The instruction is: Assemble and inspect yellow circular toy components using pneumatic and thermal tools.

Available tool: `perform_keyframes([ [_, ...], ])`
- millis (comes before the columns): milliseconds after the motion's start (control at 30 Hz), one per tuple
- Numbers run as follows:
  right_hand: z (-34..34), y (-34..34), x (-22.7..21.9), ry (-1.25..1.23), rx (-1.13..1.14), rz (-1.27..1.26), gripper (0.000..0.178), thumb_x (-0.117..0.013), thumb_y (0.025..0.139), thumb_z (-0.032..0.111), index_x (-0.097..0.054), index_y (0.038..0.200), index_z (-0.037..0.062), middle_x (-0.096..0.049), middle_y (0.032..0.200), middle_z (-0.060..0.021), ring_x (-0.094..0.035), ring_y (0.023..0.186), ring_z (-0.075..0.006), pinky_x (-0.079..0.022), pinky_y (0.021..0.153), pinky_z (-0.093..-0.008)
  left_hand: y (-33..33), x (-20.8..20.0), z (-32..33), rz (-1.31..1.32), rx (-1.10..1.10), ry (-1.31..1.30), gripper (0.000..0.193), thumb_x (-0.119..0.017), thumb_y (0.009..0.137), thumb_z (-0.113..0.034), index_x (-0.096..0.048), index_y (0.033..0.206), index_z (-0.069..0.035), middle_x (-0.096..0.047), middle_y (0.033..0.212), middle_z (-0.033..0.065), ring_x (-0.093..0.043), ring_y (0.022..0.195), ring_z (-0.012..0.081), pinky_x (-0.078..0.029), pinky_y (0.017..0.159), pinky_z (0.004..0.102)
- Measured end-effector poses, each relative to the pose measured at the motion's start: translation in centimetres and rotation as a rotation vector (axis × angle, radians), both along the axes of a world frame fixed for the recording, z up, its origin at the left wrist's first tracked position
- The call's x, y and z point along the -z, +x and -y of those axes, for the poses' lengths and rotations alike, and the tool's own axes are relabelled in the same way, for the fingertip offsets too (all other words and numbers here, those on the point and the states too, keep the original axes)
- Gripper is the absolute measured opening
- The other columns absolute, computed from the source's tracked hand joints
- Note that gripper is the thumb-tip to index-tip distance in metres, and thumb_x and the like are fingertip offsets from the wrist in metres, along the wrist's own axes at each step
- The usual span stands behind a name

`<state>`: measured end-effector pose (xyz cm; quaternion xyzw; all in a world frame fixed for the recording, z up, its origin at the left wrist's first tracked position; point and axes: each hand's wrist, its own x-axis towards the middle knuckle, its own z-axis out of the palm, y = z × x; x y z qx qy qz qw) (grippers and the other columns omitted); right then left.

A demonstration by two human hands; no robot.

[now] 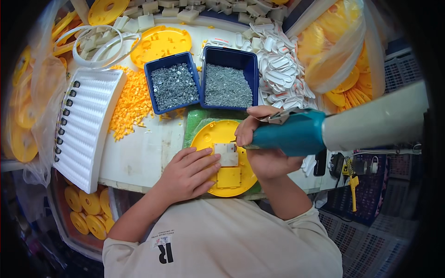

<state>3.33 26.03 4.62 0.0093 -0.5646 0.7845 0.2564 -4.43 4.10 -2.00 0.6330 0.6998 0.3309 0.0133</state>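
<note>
A round yellow plastic housing (207,135) lies on a green mat (191,124) in front of me. On it sits a small white box-shaped module (228,159), with a yellow square part (229,178) just below. My left hand (189,174) rests on the housing's left side, fingers stretched and the tips close to the white module. In my right hand (270,163) is a teal power screwdriver (294,133), held nearly level above the housing. Its tip points left, close to the module's upper edge; whether it touches a screw is too small to tell.
Behind the housing stand a blue bin (149,81) of small round metal pieces and another blue bin (254,76) of screws. Left are loose yellow pieces (131,102) and a white foam tray (88,125). White plastic parts (280,69) and bagged yellow discs (343,55) lie right.
</note>
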Motion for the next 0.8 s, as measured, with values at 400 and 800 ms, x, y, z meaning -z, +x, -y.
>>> perform_keyframes([
  [400,3.1,-1.7,0.8,0.040,-0.027,0.067,0.073,-0.045,0.093,0.061,-0.061,0.110,-0.0075,-0.065,0.080,-0.0167,-0.063,0.068,-0.0238,-0.053,0.065,-0.0350,0.0,0.3,-0.1,0.006,-0.025,0.036,0.042,-0.074,0.090,-0.030,-0.072,0.128,-0.013,-0.066,0.141,0.0027,-0.059,0.134,0.0222,-0.043,0.110,0.0425],
  [800,2.6,0.7,-0.9,-0.085,-0.094,-0.056,0.087,-0.045,0.091,0.072,-0.060,0.130,-0.0043,-0.065,0.084,-0.0161,-0.061,0.076,-0.0251,-0.049,0.076,-0.0393,0.3,0.6,0.0,0.022,-0.064,0.109,0.044,-0.079,0.083,-0.029,-0.074,0.121,-0.010,-0.071,0.133,0.0046,-0.067,0.121,0.0244,-0.052,0.103,0.0436],
])
